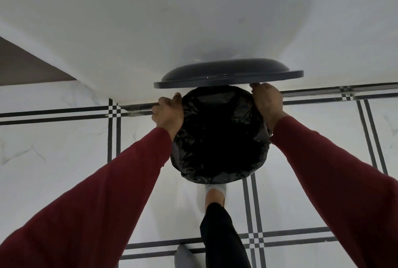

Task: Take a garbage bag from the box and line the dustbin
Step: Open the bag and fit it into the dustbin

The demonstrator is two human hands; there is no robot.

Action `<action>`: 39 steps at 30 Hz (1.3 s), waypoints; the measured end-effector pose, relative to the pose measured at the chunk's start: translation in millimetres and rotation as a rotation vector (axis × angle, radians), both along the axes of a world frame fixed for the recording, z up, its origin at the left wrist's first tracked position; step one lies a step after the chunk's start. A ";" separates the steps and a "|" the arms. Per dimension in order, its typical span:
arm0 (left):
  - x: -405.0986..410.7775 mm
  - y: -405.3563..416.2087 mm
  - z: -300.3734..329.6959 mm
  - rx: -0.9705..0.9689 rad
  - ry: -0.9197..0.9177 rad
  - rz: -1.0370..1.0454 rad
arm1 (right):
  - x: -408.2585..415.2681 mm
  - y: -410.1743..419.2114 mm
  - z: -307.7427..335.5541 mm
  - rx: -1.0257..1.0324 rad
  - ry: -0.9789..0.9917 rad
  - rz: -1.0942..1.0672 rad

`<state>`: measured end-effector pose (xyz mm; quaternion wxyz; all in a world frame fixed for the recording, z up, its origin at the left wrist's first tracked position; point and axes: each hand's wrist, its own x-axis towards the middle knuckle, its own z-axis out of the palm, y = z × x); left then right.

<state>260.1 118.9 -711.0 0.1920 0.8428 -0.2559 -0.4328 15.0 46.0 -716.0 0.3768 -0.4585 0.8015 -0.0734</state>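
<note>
A black garbage bag (217, 138) is stretched over the round mouth of the dustbin, whose body is hidden beneath the plastic. The dark grey lid (228, 74) stands raised behind the opening, against the white wall. My left hand (169, 111) grips the bag's edge on the left side of the rim. On the right side, my right hand (268, 101) grips the bag's edge just under the lid's rim. Both arms are in red sleeves. No box is in view.
My foot in a white sock (215, 194) rests at the bin's near base, the leg in black trousers. The floor (64, 149) is white tile with black line bands. A white wall (150, 19) rises directly behind the bin.
</note>
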 end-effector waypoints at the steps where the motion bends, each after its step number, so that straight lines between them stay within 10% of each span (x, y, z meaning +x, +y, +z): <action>1: -1.9 2.4 -1.4 -0.001 0.031 -0.028 | -1.2 4.8 0.7 0.020 -0.016 -0.054; 13: 16.8 -3.2 -24.1 0.120 0.227 0.025 | -1.6 12.6 10.5 0.125 -0.131 -0.013; 18: 10.0 44.5 73.5 -0.520 -0.028 0.001 | -26.7 53.5 84.1 -0.445 -0.082 -0.144; 22: 14.2 54.1 148.5 -0.926 -0.295 -0.582 | -20.7 85.6 160.9 -0.823 -0.112 0.385; 28: 2.0 5.2 181.3 -0.736 -0.421 -1.330 | 2.3 59.5 181.0 -0.684 0.026 1.059; 39: -23.3 94.4 121.2 -0.440 -0.634 -1.483 | -12.9 155.9 128.8 -0.284 0.177 1.100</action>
